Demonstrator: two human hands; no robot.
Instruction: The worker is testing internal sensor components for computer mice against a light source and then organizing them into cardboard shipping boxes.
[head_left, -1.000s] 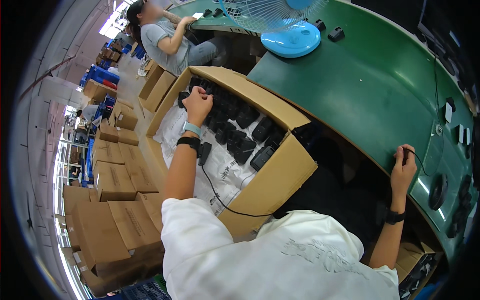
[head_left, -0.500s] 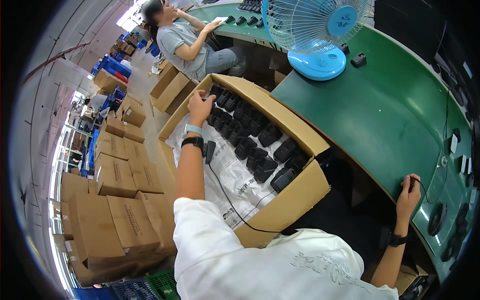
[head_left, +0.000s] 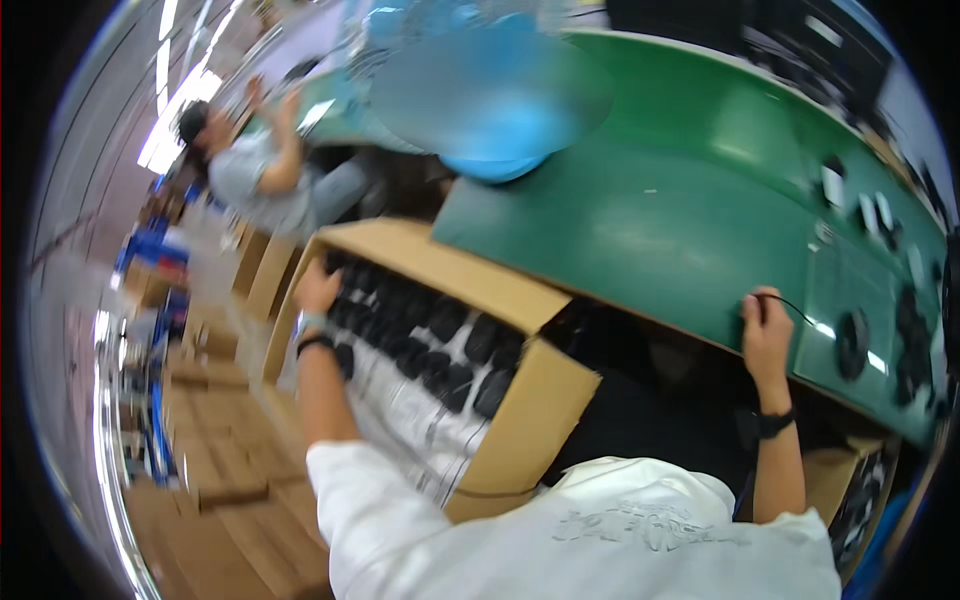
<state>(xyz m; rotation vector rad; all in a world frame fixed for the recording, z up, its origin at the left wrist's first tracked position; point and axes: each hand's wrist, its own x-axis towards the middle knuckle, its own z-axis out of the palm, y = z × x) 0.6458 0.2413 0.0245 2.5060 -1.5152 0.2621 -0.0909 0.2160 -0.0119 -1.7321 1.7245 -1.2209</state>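
My left hand (head_left: 318,290) reaches into the far left corner of an open cardboard box (head_left: 556,418), at the end of the rows of black plastic devices (head_left: 447,318). Motion smears its fingers, so whether they grip one of the devices cannot be made out. The devices stand close together on white printed wrapping (head_left: 400,412). Over the front edge of the green table, my right hand (head_left: 765,335) is closed, thumb and fingers pinching a thin black cable (head_left: 792,305) that runs off to the right.
A blue fan (head_left: 495,150), blurred, stands on the green table (head_left: 640,215). On the right lie a clear sheet (head_left: 835,270) and a round black object (head_left: 853,343). Stacked cartons (head_left: 225,440) fill the left side. A co-worker (head_left: 265,185) sits beyond the box.
The whole view has swung, so the box and fan appear further left. The co-worker's hands have lifted off the table. My left hand stays at the box's far corner; my right still holds the cable.
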